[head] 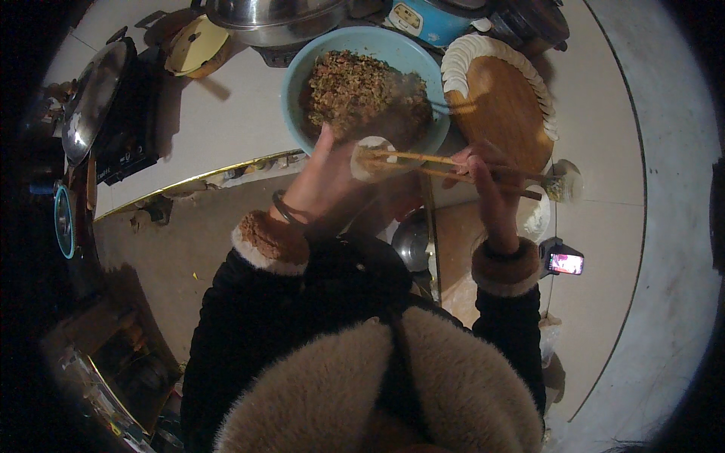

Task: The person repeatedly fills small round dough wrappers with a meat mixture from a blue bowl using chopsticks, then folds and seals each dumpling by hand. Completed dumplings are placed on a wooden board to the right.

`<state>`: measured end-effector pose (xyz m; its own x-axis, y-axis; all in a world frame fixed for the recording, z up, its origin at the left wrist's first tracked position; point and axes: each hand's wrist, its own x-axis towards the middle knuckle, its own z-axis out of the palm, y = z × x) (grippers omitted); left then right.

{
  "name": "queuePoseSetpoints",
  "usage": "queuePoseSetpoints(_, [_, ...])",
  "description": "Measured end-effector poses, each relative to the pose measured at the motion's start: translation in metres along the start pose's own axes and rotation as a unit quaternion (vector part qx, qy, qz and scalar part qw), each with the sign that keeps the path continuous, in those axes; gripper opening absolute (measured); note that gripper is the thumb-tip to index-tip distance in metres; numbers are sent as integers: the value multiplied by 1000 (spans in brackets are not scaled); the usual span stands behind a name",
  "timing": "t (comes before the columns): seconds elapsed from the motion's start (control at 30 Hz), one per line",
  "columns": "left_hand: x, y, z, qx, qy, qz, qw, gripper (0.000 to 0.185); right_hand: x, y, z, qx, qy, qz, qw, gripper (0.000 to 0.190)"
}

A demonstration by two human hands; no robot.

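A round dumpling wrapper (368,159) with some brown filling on it rests in my left hand (331,175), just over the near rim of a light blue basin (294,96). My right hand (487,175) grips a pair of wooden chopsticks (436,161), their tips at the filling on the wrapper. Chopped meat and vegetable filling (362,90) is heaped in the basin. Right of it, a round wooden board (504,107) carries an overlapping row of white dumpling wrappers (487,48) along its far and right edge.
A steel pot (277,22) and a blue rice cooker (433,25) stand behind the basin. Left are a yellow pan (198,48), a black induction cooker (127,153) and a metal lid (96,102). A glass jar (566,180), a white powder bowl (535,215) and a lit phone (566,263) sit right.
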<state>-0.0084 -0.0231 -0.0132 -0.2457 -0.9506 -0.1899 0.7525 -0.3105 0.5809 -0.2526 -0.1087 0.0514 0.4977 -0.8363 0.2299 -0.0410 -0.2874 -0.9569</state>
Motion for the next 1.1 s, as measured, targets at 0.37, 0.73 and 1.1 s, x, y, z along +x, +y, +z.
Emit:
queuePoseSetpoints(0.37, [-6,2,7,19,-11,-8,1000,107,-3,13,6,67,96,64,991,26])
queuePoseSetpoints(0.73, [0,-2,-9,-2,1,-33,999,110,23,57,6,-98,165,35,981,29])
queuePoseSetpoints(1.1, [-1,-1,-8,68,18,-49,996,113,2,7,10,48,44,51,997,26])
